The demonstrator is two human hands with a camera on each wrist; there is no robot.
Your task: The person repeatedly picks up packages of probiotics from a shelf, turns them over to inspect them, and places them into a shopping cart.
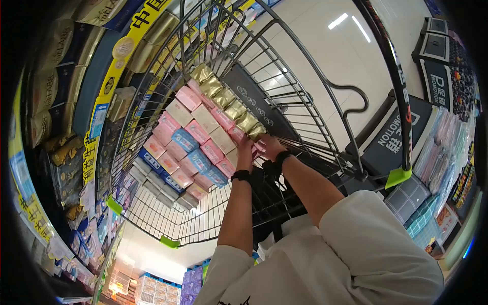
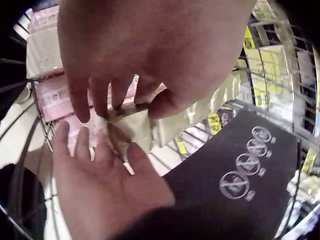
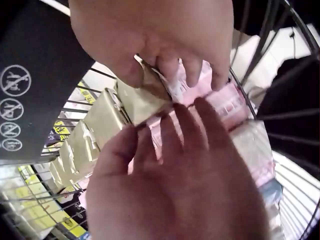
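Note:
A row of gold packs (image 1: 226,99) lies along the edge of a stack in a wire shopping cart (image 1: 305,117). My left hand (image 1: 245,148) pinches the end gold pack (image 2: 135,127) between thumb and curled fingers. In the right wrist view this left hand (image 3: 165,70) is the upper one, gripping that gold pack (image 3: 137,102). My right hand (image 3: 175,150) is beside it, its straight fingers touching the same pack, and in the left wrist view the right hand (image 2: 95,165) shows its palm. Pink packs (image 1: 195,132) and some blue packs (image 1: 185,140) fill the stack next to the gold row.
A dark flap with round warning icons (image 2: 240,170) forms the cart wall just beyond the gold row. Store shelves with packaged goods (image 1: 56,101) run along the left. Display bins (image 1: 437,147) stand to the right on a pale tiled floor (image 1: 330,46).

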